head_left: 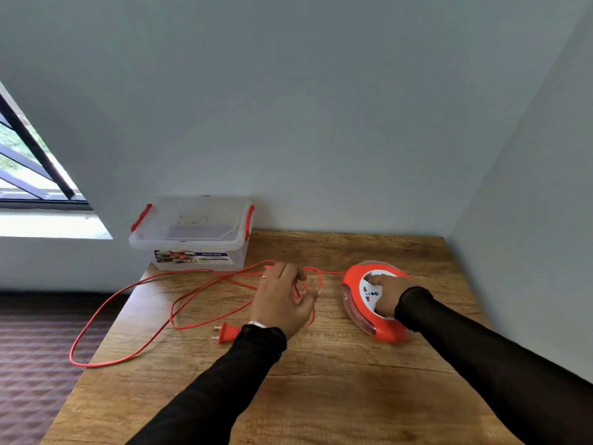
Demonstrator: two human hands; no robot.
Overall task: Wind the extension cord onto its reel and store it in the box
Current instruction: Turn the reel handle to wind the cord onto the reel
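Wood-grain surface [321, 396] set in a corner of grey walls, patterned floor [29, 364] on its left side. Left hand [282, 303]: grip loosely curled round the orange cord [128, 290], which sprawls over the surface and loops off its left edge. Right hand [386, 293]: grip pressing on the reel [353, 284]. Plug [226, 333] lies near the left wrist. Lidded clear box [192, 232] at the far left corner, below a window [25, 162].

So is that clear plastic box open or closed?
Closed. The clear plastic box has its lid on top, with both red side latches up against it.
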